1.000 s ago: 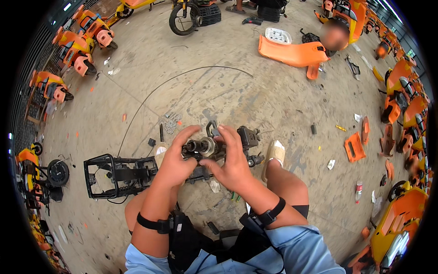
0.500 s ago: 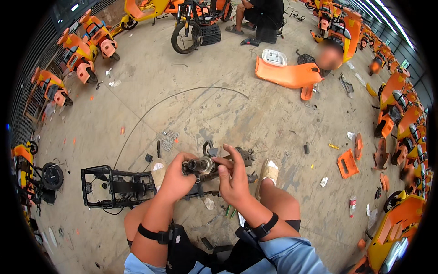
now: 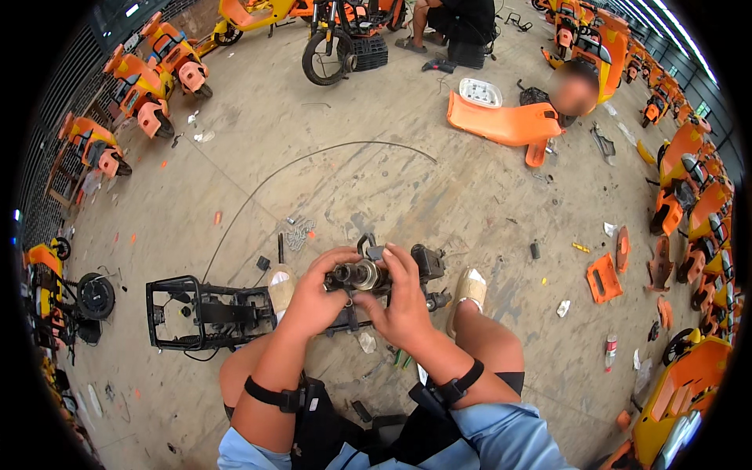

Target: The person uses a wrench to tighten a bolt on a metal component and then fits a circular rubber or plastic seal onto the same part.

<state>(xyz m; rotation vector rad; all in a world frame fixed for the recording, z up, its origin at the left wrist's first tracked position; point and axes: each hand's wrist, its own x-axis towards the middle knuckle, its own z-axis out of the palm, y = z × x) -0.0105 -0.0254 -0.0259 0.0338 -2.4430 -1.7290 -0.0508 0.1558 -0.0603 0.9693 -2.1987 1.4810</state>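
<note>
Between my knees lies a stripped black scooter frame [image 3: 235, 313], with a metal steering tube [image 3: 358, 276] rising from it toward me. The tube has shiny rings round its top end. My left hand [image 3: 317, 296] is closed round its left side, fingers curled over the far side and thumb near the base. My right hand [image 3: 403, 307] curves about the right side, with its fingers along the tube and its thumb below, toward my left hand. What the inner fingertips touch is hidden. A dark metal bracket [image 3: 370, 244] stands just beyond the tube.
A long thin cable [image 3: 298, 160] arcs across the concrete floor. A chain [image 3: 298, 233] lies beyond my left foot. Orange panels [image 3: 501, 121] and a white tray [image 3: 480, 92] lie farther off. Orange scooters [image 3: 141, 86] line both sides. Another person [image 3: 460, 27] squats at the far side.
My right hand has closed in on the steering tube, its thumb dropping lower and toward my left hand. My left hand stays round the tube. The whole view has shifted slightly.
</note>
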